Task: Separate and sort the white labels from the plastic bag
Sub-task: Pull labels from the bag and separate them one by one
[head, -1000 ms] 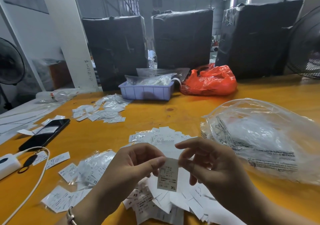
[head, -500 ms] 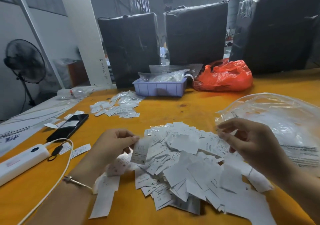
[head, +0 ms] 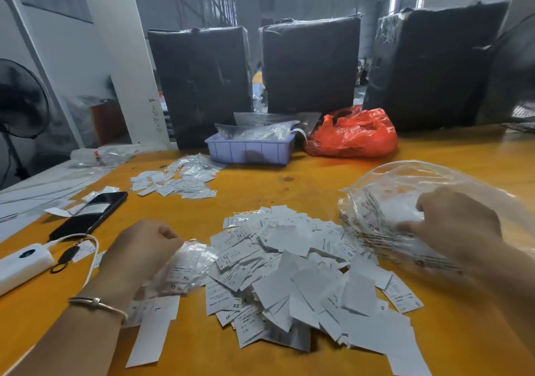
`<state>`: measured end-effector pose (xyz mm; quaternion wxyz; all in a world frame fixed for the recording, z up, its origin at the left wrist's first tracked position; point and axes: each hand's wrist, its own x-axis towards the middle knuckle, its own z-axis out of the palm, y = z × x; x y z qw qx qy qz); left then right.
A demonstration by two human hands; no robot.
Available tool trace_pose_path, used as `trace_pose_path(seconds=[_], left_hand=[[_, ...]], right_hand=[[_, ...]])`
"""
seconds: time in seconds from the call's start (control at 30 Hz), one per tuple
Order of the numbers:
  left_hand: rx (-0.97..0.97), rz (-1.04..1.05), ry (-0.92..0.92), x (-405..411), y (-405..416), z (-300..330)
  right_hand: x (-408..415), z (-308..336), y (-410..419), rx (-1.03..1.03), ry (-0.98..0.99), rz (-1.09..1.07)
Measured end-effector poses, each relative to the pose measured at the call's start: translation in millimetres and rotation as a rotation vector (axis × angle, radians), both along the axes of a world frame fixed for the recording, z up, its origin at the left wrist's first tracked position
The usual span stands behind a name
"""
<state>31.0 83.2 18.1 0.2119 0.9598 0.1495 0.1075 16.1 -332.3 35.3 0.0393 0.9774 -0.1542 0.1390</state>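
Here the sorting step is under way, w/ a loose heap of white labels [head: 292, 274] spread on the orange table [head: 289, 184] between both hands. Left hand [head: 144, 245] sits at the heap's left edge, fingers curled; its grip seems to close on a small clear sleeve of labels [head: 188, 262] marked XL and XS, though the contact is partly hidden. Right hand [head: 457, 225] lies on the big clear plastic bag [head: 405, 190] to the right of the heap, fingers bent into the film; whether it pinches the film or only presses it cannot be told (motion blur). A second, smaller pile of sleeved labels [head: 176, 181] lies well apart toward the far left, near the lilac tray [head: 249, 151].

Judged step: setting aside one sized label, reaching to the bag for more. Next move prob. calls for a light pinch on thin film, then a pull or tip toward the heap w/o scattering it.

Vs. 0.5 s ago: right hand has gone from above the heap's right edge onto the bag; left hand has dropped lower and no longer holds up a single label.
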Motion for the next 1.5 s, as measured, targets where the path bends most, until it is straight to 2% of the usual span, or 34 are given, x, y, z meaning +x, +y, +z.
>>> trace_pose_path(seconds=[0.13,0.27,0.47,0.8,0.87,0.97,1.03,1.27,1.4,1.5], left_hand=[[0.04,-0.067,-0.133,-0.9,-19.7,-4.8],[-0.145,-0.281,-0.252,-9.5,-45.0,-6.1],[-0.21,-0.451,-0.292,-19.5,-63.0,-9.0],[-0.288,-0.494,-0.258,-24.5,-71.5,-13.4],[-0.3,-0.495,-0.254,-24.3,-72.1,-14.0],[-0.306,-0.49,-0.242,-24.3,-73.4,-15.2],[-0.309,-0.493,-0.239,-24.5,-73.9,-16.1],[-0.309,-0.509,-0.234,-25.9,-75.9,-16.0],[-0.303,-0.511,-0.229,-27.1,-76.8,-14.4],[-0.314,-0.518,-0.227,-28.3,-77.9,-12.7]], right_hand=[[3.3,-4.0,-0.8,0.049,0.095,0.01],[4.7,-9.5,-4.4,0.059,0.007,0.044],[10.6,-14.1,-6.8,0.039,-0.067,0.077],[8.0,-14.3,-1.9,0.126,-0.324,0.177],[8.6,-14.7,-1.3,0.112,-0.294,0.161],[9.6,-14.6,-1.6,0.035,-0.141,0.095],[9.0,-13.6,-2.0,0.037,-0.127,0.093],[4.1,-10.6,-0.4,0.222,-0.427,0.219],[2.8,-5.1,-2.6,0.259,-0.627,0.394],[-0.8,-0.3,3.5,0.413,-0.816,0.501]])
